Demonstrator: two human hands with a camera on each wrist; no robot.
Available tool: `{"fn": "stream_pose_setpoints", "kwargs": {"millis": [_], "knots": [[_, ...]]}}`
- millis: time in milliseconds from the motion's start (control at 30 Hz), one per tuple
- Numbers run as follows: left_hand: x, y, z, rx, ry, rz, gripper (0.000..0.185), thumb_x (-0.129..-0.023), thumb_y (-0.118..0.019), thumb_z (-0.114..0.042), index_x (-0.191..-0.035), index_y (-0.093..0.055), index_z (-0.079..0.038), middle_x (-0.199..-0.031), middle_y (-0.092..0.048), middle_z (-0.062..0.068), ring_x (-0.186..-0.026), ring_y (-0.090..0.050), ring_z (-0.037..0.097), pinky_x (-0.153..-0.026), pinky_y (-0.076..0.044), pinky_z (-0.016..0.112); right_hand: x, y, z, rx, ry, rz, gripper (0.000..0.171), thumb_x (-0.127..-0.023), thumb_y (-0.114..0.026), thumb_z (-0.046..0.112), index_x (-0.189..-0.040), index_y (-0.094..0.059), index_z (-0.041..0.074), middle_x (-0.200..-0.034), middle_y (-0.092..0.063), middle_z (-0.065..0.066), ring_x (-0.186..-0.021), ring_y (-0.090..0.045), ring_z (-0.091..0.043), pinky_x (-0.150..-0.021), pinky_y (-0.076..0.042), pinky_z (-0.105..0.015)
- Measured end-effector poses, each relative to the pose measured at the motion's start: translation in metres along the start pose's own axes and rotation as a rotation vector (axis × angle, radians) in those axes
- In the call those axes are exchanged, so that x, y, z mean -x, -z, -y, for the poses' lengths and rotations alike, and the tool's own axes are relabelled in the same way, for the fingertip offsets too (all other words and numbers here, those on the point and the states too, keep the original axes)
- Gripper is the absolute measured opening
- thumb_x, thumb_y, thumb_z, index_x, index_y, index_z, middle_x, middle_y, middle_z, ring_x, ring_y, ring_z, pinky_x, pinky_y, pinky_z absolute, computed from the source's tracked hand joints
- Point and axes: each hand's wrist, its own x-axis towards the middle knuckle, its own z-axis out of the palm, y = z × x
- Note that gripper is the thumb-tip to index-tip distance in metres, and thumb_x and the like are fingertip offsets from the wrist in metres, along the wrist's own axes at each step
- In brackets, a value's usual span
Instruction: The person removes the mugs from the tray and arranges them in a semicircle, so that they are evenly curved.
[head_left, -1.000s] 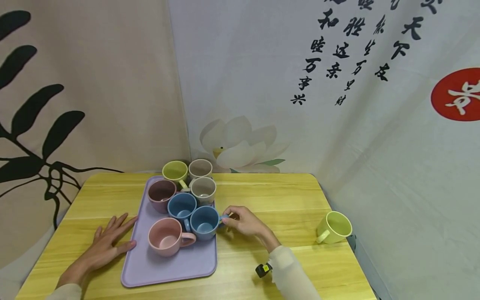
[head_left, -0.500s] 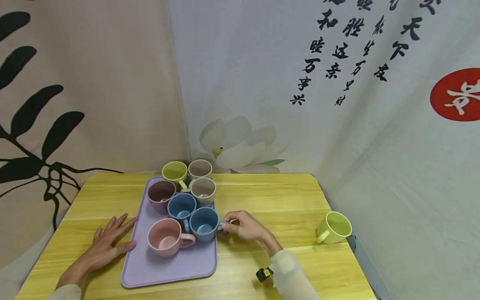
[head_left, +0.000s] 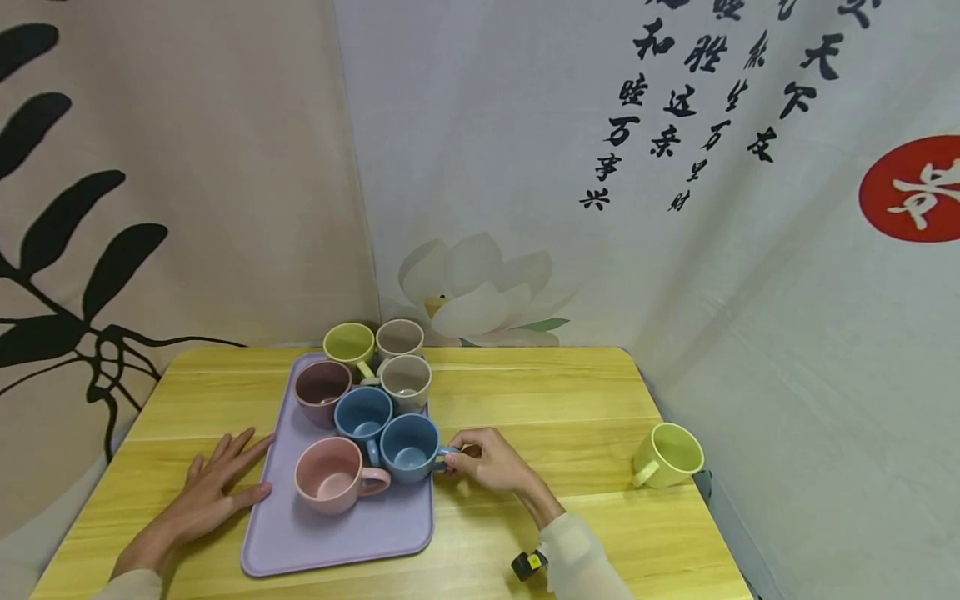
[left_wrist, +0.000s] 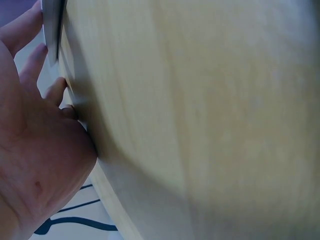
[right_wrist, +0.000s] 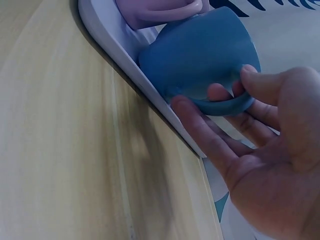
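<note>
At the right edge of the lilac tray [head_left: 345, 550] stands a blue mug [head_left: 410, 447], and my right hand [head_left: 491, 460] grips its handle. The right wrist view shows fingers hooked through that handle [right_wrist: 227, 106], thumb on top. A second blue mug [head_left: 363, 413] sits just behind it, and a pink mug [head_left: 330, 475] stands to its front left, its handle pointing right. My left hand [head_left: 206, 496] lies with fingers spread, its tips touching the tray's left edge. In the left wrist view the left palm [left_wrist: 45, 150] is beside the tabletop.
A plum mug [head_left: 322, 393], a yellow-green mug [head_left: 349, 343] and two greyish mugs, one nearer [head_left: 407, 382], crowd the tray's far end. A light green mug [head_left: 670, 455] stands alone near the table's right edge. A small black device [head_left: 528, 565] is by the right sleeve.
The right hand and wrist have shifted slightly toward the front while gripping the handle. The blue mug has barely moved, and the left hand stays in place.
</note>
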Motion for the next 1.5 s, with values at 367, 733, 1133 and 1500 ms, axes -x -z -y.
{"fn": "stream_pose_setpoints", "kwargs": {"millis": [367,733,1133,1500], "knots": [[-0.001,0.001,0.0,0.005,0.004,0.009,0.084,-0.109,-0.07,-0.043,-0.178,-0.034,-0.012,-0.184,-0.012,0.04,-0.168,0.005,0.072,-0.128,0.025,0.086,0.005,-0.001,0.0,-0.07,0.03,-0.023,0.027,-0.111,-0.069,0.012,-0.115,-0.075,-0.014,-0.106,-0.081,-0.031,-0.098,-0.08,-0.06,-0.09,-0.07,-0.06],[-0.001,0.0,0.001,0.005,-0.005,0.0,0.083,-0.109,-0.071,-0.042,-0.178,-0.034,-0.012,-0.183,-0.012,0.04,-0.168,0.004,0.072,-0.128,0.026,0.085,0.015,0.001,-0.001,-0.071,0.063,-0.13,0.023,-0.112,-0.07,0.013,-0.112,-0.077,-0.009,-0.103,-0.084,-0.029,-0.095,-0.079,-0.061,-0.089,-0.071,-0.061],[0.0,0.0,0.002,-0.006,0.003,-0.004,0.083,-0.11,-0.07,-0.043,-0.178,-0.033,-0.014,-0.183,-0.012,0.04,-0.168,0.004,0.072,-0.129,0.026,0.084,0.023,0.003,-0.001,-0.055,0.037,-0.255,0.024,-0.112,-0.069,0.012,-0.11,-0.076,-0.012,-0.103,-0.084,-0.03,-0.093,-0.086,-0.045,-0.09,-0.072,-0.058],[-0.001,0.001,0.002,0.002,0.004,0.008,0.083,-0.11,-0.07,-0.042,-0.178,-0.033,-0.013,-0.183,-0.012,0.04,-0.167,0.004,0.073,-0.127,0.025,0.086,0.035,0.006,-0.007,-0.15,0.058,-0.337,0.027,-0.112,-0.067,0.006,-0.11,-0.07,-0.021,-0.105,-0.078,-0.04,-0.096,-0.085,-0.05,-0.094,-0.069,-0.061]]}}
